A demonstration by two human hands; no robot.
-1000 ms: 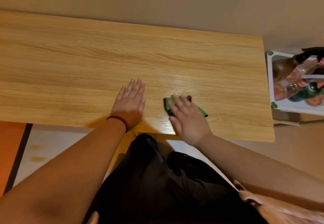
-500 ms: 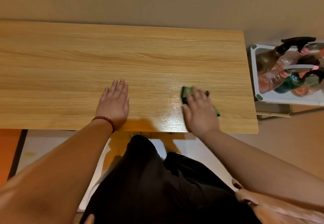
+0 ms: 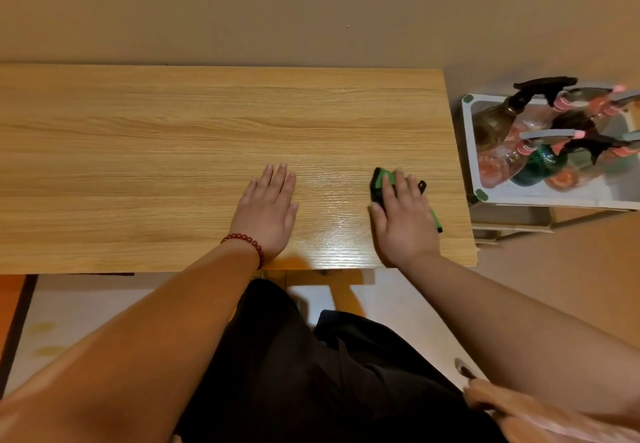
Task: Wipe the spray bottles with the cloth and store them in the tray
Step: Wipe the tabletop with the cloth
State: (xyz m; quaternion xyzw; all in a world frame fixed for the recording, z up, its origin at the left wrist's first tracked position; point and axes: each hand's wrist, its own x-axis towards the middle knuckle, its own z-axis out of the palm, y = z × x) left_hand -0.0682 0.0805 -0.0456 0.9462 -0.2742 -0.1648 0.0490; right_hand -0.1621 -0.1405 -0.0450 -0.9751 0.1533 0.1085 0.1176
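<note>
A green and black cloth lies on the wooden table near its front right corner. My right hand presses flat on the cloth with straight fingers and covers most of it. My left hand lies flat on the bare tabletop to the left, fingers straight, a red bead bracelet on the wrist. Right of the table stands a white tray with several spray bottles in it: a brown one with a black trigger, a dark green one and clear ones with pink collars.
A plain beige wall runs behind the table. The tray sits on a low white stand just past the table's right edge. My dark trousers and the tiled floor show below the table's front edge.
My right hand has slid the cloth to the right across the tabletop, toward the table's right edge. A glossy streak marks the wood behind it. My left hand stays flat.
</note>
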